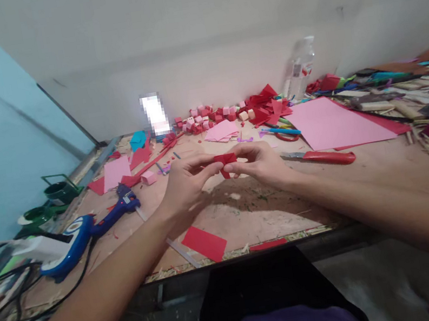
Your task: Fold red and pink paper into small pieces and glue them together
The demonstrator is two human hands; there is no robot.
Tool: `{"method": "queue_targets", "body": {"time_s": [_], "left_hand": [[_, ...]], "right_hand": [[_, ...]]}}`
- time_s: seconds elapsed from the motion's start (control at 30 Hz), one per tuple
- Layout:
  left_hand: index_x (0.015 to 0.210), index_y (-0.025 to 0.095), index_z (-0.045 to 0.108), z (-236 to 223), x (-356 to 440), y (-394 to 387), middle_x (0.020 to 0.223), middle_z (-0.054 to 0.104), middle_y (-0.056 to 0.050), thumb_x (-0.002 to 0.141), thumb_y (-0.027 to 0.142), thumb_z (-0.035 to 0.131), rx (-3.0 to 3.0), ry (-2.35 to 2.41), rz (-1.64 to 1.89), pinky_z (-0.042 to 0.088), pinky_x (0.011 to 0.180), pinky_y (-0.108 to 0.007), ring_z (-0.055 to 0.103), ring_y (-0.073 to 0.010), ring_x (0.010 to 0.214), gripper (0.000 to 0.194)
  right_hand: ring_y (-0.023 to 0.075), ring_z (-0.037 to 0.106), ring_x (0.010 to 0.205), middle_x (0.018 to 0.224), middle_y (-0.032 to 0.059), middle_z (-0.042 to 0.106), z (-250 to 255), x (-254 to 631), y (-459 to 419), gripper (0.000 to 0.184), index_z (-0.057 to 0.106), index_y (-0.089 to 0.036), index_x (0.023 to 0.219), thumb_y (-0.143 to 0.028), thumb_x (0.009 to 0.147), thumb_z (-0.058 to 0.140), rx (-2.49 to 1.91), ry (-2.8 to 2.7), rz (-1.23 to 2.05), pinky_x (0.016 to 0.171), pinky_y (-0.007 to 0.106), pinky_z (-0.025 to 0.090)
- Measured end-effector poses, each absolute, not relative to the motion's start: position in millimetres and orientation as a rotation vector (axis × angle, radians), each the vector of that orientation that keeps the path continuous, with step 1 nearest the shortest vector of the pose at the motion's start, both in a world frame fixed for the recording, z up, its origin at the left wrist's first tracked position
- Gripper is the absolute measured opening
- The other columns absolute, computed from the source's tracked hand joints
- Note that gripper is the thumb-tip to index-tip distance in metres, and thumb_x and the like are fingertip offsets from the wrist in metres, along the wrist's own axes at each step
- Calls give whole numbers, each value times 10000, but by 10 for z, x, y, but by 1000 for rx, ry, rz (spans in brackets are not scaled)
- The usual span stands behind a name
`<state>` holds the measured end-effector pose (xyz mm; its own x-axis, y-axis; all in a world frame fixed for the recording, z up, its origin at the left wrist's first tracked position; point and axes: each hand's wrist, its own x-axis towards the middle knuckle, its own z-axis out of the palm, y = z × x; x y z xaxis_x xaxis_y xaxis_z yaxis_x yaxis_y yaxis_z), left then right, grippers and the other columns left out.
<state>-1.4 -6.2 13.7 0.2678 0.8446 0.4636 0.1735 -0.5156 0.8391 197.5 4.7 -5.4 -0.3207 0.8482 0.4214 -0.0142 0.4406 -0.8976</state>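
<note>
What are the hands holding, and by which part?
A folded red paper piece: the left hand pinches its left side, the right hand its right side.

Left grip [189, 182] and right grip [258, 163] pinch folded red paper [225, 159] between them, above tabletop [250, 225]. Red card [205, 243] flat near front edge. Red-handled knife [327, 156] right of grips, just beside large pink sheet [333, 121]. Blue glue gun [118, 210] on left, near blue power strip [74, 251]. Small pink and red cubes [203, 119] piled near back wall [197, 32]. Clear bottle [303, 66] at back right; bright screen [155, 114], blurred, at back left.
</note>
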Motion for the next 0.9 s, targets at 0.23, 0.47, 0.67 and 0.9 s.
{"method": "queue_targets", "body": {"time_s": [0.23,0.47,0.67,0.9], "left_hand": [[926,183,833,177,-95,-64,842,777,-65,896,346,724,1735,863,1056,529,772,-308,675,-195,799,199],[966,204,837,152,-115,-46,917,795,-79,894,360,734,1673,805,1010,537,825,-352,695,-230,871,200],[815,190,820,155,-111,-24,812,776,-59,877,330,726,1766,889,1069,529,795,-329,675,-210,800,180],[787,205,824,163,-82,-7,810,794,-40,810,289,777,1831,911,1161,541,726,-296,676,-185,740,99]], "right_hand": [[142,656,666,769,22,723,-108,2009,103,253,790,-185,830,-436,846,797,-700,-1561,1172,588,256,544],[132,657,649,771,25,737,-94,2007,77,250,803,-184,834,-433,855,798,-693,-1573,1156,568,245,540],[139,672,647,767,33,755,-68,1993,46,270,804,-176,826,-441,868,772,-713,-1627,1093,585,256,556],[140,672,661,793,41,760,-36,2004,22,260,800,-168,852,-424,872,757,-709,-1701,1020,605,263,544]]}}
